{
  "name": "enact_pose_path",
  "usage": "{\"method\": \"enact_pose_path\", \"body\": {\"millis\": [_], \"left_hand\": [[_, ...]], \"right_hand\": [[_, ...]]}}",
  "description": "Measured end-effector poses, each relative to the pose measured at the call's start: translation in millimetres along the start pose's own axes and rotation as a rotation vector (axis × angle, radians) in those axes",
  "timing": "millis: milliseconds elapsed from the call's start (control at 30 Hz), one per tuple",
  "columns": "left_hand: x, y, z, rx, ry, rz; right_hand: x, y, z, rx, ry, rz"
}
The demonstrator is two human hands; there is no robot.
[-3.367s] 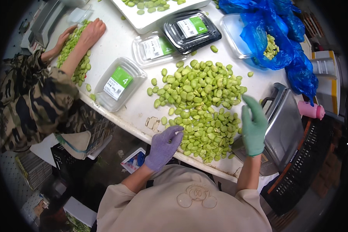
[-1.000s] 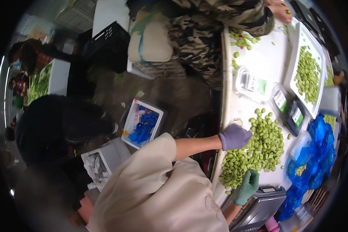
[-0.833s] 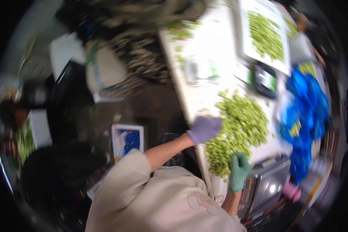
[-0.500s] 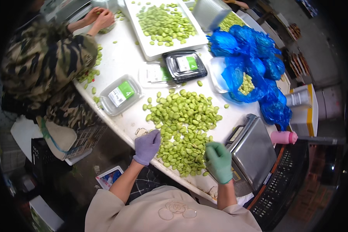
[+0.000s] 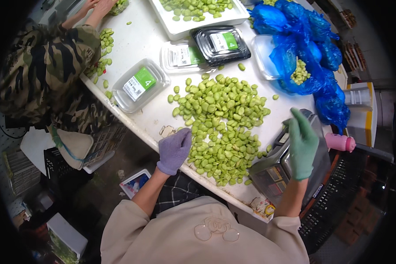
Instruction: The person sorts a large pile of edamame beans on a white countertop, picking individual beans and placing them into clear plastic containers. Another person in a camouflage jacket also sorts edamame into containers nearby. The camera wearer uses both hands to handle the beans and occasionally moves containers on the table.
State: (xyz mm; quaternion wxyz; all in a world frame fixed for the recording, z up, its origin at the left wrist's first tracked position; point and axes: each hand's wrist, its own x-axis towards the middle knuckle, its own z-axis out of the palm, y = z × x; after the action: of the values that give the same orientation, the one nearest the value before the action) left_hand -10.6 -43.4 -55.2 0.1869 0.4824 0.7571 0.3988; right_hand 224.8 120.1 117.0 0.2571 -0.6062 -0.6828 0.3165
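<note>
My left hand (image 5: 175,150), in a purple glove, is curled closed at the near edge of a heap of shelled green beans (image 5: 226,127); anything inside it is hidden. My right hand (image 5: 302,143), in a green glove, is raised over a metal scale (image 5: 265,178) to the right of the heap, fingers stretched out and apart, with nothing visible in them. Beyond the beans lie two clear plastic boxes (image 5: 141,86) (image 5: 171,66) and a black one (image 5: 222,46), each bearing a green-and-white label.
A co-worker in camouflage (image 5: 46,77) works at upper left. A white tray of beans (image 5: 169,27), blue plastic bags (image 5: 308,53) and a clear container (image 5: 262,57) occupy the far side. A pink bottle (image 5: 339,142) is at right, crates (image 5: 59,176) below left of the white table (image 5: 136,134).
The view swung left and came back. Since half a second ago my right hand has risen rightward from the beans to over the scale and opened; my left hand remains closed.
</note>
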Motion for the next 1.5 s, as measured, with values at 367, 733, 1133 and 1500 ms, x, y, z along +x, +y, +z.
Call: {"method": "enact_pose_path", "body": {"millis": [367,733,1133,1500], "left_hand": [[-12.8,9.0,-0.5,-0.125,-0.055,-0.114],[17.9,38.4,15.4,0.323,-0.437,0.234],[29.5,54.1,22.3,0.498,-0.655,0.25],[37.4,37.0,-4.3,-0.052,-0.63,-0.095]], "right_hand": [[-57.8,77.0,80.1,-0.206,-0.144,-0.284],[-41.3,55.0,129.4,-0.378,-0.326,-0.528],[-65.8,82.6,110.2,-0.355,-0.209,-0.328],[-67.9,77.3,99.5,-0.22,-0.113,-0.203]]}}
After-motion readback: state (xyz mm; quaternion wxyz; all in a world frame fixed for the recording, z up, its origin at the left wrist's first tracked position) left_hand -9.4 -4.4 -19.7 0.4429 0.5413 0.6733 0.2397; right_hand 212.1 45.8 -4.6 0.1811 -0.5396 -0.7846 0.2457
